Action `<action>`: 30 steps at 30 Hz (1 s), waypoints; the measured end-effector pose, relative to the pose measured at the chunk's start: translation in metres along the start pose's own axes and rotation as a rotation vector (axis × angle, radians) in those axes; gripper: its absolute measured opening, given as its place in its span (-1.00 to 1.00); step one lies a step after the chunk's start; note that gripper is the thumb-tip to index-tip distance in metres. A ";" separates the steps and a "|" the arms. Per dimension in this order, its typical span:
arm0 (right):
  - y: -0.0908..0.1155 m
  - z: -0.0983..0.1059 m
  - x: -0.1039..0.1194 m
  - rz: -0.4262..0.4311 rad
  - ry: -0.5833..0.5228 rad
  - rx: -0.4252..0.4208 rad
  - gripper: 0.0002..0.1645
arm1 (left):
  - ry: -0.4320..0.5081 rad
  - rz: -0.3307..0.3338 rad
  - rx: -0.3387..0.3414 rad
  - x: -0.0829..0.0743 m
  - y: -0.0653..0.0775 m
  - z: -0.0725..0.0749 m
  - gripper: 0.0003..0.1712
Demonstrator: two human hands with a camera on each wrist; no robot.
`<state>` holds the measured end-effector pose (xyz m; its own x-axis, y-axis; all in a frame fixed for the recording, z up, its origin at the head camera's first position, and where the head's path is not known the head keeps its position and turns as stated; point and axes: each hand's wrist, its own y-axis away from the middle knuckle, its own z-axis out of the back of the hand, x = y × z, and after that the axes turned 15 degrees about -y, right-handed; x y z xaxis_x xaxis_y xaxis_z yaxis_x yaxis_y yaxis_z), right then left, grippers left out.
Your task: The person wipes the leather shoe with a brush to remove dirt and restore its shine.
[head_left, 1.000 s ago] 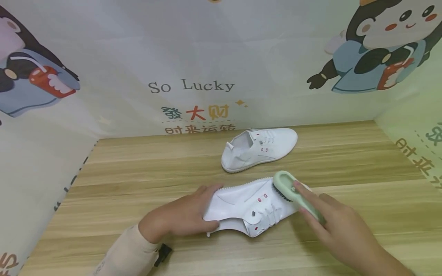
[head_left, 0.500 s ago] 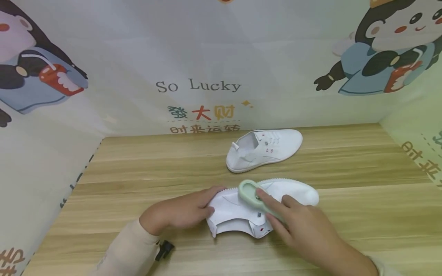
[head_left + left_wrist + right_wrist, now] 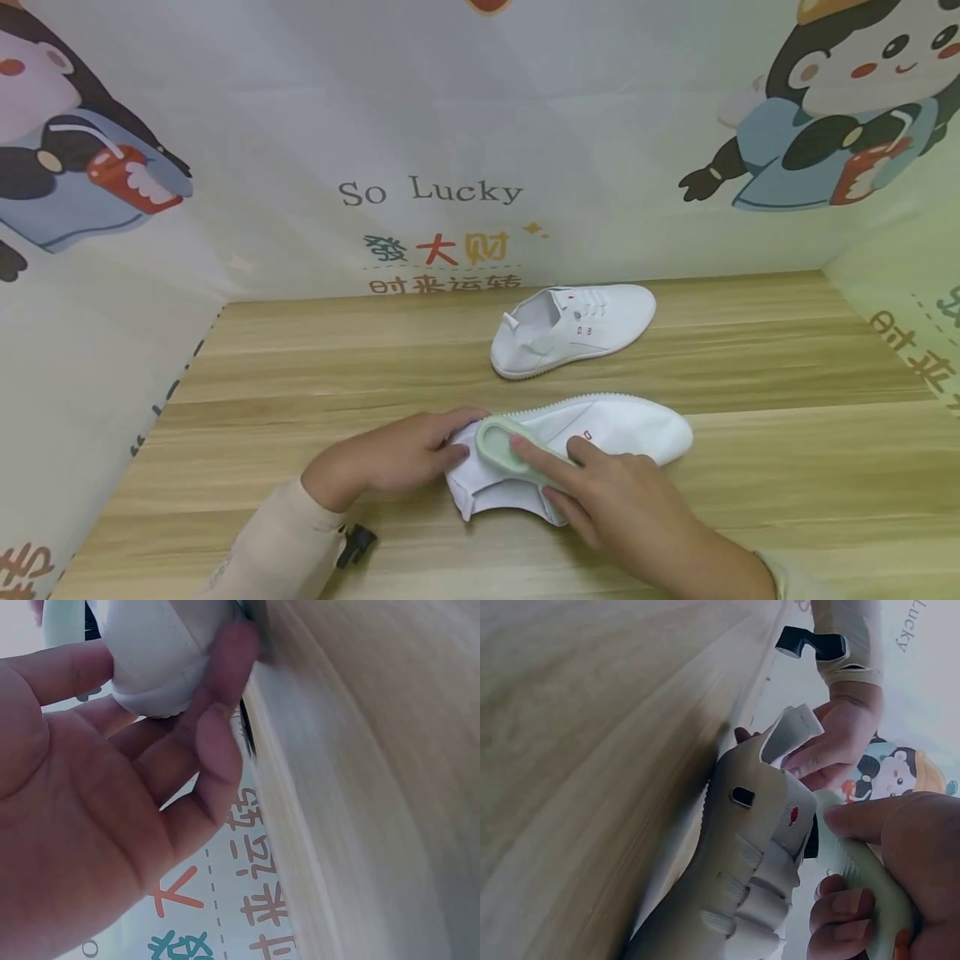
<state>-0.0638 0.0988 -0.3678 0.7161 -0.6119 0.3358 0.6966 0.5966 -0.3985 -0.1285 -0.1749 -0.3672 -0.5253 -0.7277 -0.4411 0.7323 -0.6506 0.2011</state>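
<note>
A white lace-up shoe (image 3: 637, 427) lies on its side on the table, opening facing the person and toe pointing right. My left hand (image 3: 405, 457) grips its heel, the thumb on the upper and the fingers around the back; in the left wrist view the heel (image 3: 161, 656) sits between thumb and fingers. My right hand (image 3: 618, 500) holds a pale green brush (image 3: 495, 443) by its handle, index finger stretched along its back. The brush head lies over the shoe's side near the heel, close to my left thumb. Its bristles show dark beside the shoe in the right wrist view.
Behind, a second white shoe (image 3: 611, 321) stands on the wood-grain table (image 3: 315, 358), toe to the right. A printed backdrop (image 3: 450, 108) rises at the back and both sides. A black wrist mount (image 3: 357, 546) hangs from the left sleeve (image 3: 277, 542).
My right hand has swept the brush leftward along the shoe, from near the toe to the heel. My left thumb has shifted from the shoe's opening onto its side by the heel.
</note>
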 end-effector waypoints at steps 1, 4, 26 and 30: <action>0.000 -0.001 -0.001 0.008 0.001 -0.006 -0.25 | -0.004 -0.002 -0.008 0.000 -0.001 0.000 -0.49; 0.002 -0.001 -0.003 0.024 0.009 -0.022 -0.25 | -0.005 -0.003 -0.026 0.002 -0.003 -0.001 -0.51; 0.046 0.036 -0.045 -0.075 0.112 -0.104 -0.38 | -0.025 -0.018 -0.093 0.006 -0.004 -0.004 -0.55; 0.060 0.042 -0.052 -0.156 0.131 -0.091 -0.49 | -0.030 -0.029 -0.096 0.006 -0.005 -0.004 -0.55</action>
<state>-0.0572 0.1883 -0.3739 0.5843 -0.7588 0.2876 0.7873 0.4441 -0.4277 -0.1334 -0.1746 -0.3744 -0.5584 -0.7162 -0.4186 0.7544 -0.6483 0.1030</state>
